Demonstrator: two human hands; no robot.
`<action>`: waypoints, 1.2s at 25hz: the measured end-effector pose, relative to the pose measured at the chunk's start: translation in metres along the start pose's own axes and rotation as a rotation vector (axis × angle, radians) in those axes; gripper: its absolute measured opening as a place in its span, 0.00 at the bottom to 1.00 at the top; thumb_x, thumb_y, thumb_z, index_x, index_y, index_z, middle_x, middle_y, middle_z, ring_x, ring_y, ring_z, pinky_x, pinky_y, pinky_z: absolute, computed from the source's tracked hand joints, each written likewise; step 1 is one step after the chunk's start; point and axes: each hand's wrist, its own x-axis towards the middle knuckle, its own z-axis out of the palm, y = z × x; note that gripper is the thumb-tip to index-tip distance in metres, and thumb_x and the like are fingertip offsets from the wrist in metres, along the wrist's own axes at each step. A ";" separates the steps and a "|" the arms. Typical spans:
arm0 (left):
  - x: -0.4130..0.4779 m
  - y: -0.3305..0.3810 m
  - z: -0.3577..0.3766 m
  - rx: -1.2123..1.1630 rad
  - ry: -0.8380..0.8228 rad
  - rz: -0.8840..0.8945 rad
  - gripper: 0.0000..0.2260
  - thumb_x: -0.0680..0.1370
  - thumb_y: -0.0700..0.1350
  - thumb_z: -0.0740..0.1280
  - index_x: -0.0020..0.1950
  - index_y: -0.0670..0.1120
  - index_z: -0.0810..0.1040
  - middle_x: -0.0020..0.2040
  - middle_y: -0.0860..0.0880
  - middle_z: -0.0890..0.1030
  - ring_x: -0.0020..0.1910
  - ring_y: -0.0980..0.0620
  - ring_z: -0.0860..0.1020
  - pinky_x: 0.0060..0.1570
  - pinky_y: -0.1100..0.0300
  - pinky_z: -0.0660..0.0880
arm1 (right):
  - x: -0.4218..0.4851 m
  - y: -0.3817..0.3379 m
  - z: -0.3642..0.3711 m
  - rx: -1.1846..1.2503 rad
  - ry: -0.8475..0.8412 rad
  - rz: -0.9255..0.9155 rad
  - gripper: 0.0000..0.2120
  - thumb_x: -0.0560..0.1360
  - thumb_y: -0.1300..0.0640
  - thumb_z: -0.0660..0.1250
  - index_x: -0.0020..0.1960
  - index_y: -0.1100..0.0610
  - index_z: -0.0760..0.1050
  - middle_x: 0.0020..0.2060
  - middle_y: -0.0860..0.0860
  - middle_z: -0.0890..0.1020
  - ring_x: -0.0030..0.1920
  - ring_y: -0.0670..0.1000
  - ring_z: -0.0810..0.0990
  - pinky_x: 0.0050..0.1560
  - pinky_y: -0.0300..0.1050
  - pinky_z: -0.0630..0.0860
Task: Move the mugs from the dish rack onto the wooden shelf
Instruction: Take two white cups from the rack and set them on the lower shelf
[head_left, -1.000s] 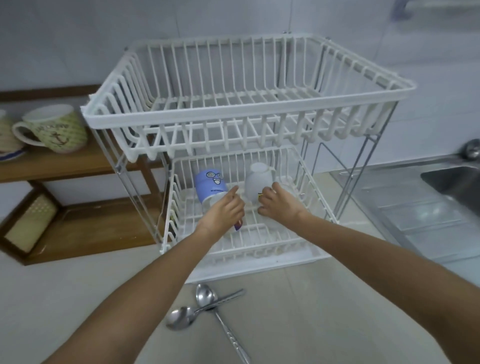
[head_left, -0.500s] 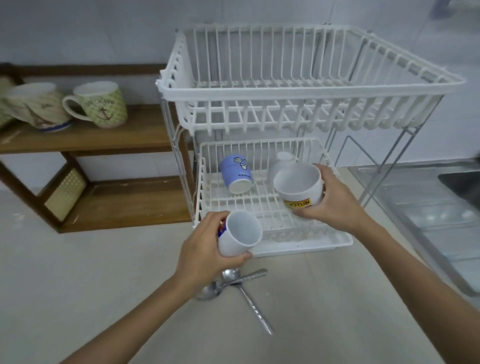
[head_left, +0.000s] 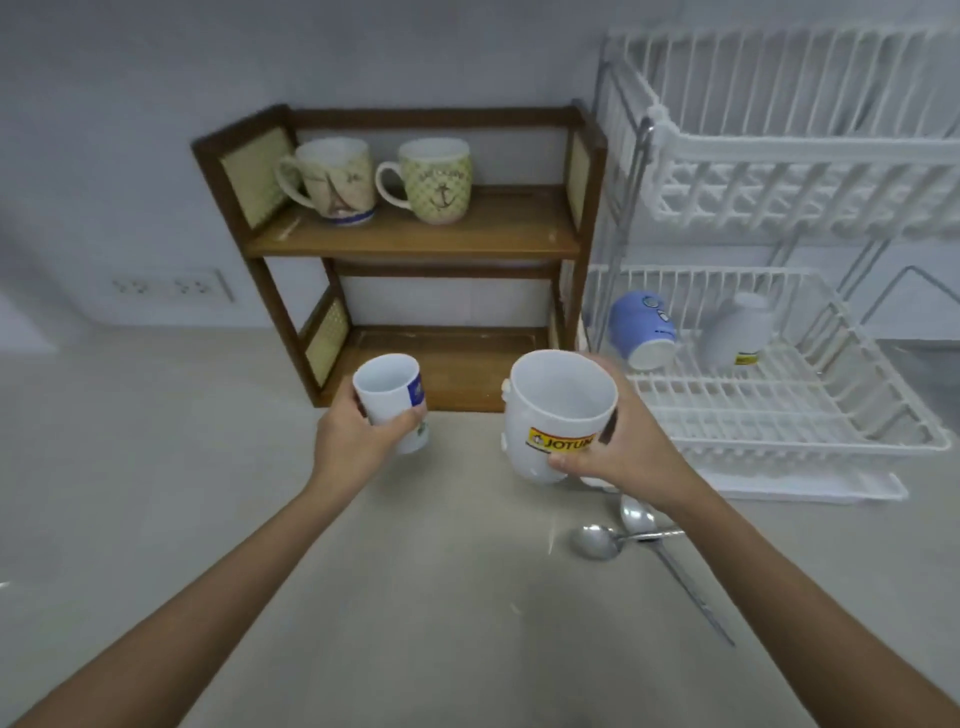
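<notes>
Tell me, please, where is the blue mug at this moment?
In the head view the blue mug lies tipped on the lower tier of the dish rack, at its left end, beside a white mug and just right of the wooden shelf.

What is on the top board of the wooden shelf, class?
Two mugs stand on the wooden shelf: an Eiffel Tower mug and an anchor mug, handles pointing left. Their insides are hidden.

Small mug (head_left: 390, 397): white, blue label. Large mug (head_left: 558, 415): white, yellow-and-red "JOTUN" logo. Rack mugs: one blue (head_left: 641, 328), one white (head_left: 737, 330) with a yellow mark, possibly the same logo. Shelf mugs: cream with tower motif (head_left: 335, 179); yellow-green lattice with anchor (head_left: 436, 179). Wooden shelf (head_left: 415, 234): dark brown, woven panels. Dish rack (head_left: 789, 156): white. Desk (head_left: 156, 467): beige.
</notes>
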 end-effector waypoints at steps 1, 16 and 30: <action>0.011 -0.007 -0.009 0.039 0.017 0.003 0.29 0.63 0.55 0.78 0.60 0.55 0.71 0.52 0.55 0.77 0.49 0.54 0.76 0.44 0.60 0.74 | 0.013 0.002 0.019 -0.030 0.007 -0.007 0.42 0.55 0.50 0.81 0.64 0.38 0.65 0.57 0.37 0.77 0.60 0.43 0.76 0.54 0.35 0.76; 0.171 -0.068 0.001 0.230 0.054 -0.200 0.32 0.61 0.54 0.80 0.60 0.43 0.76 0.58 0.43 0.81 0.57 0.44 0.78 0.50 0.54 0.76 | 0.211 0.067 0.134 -0.348 0.289 0.433 0.47 0.54 0.50 0.83 0.65 0.52 0.60 0.60 0.53 0.75 0.61 0.57 0.74 0.56 0.51 0.75; 0.198 -0.094 0.029 0.201 0.036 -0.170 0.32 0.63 0.49 0.80 0.63 0.44 0.72 0.60 0.43 0.79 0.59 0.43 0.76 0.55 0.53 0.73 | 0.235 0.109 0.149 -0.280 0.283 0.493 0.47 0.58 0.53 0.83 0.68 0.53 0.59 0.61 0.52 0.76 0.62 0.54 0.74 0.55 0.45 0.71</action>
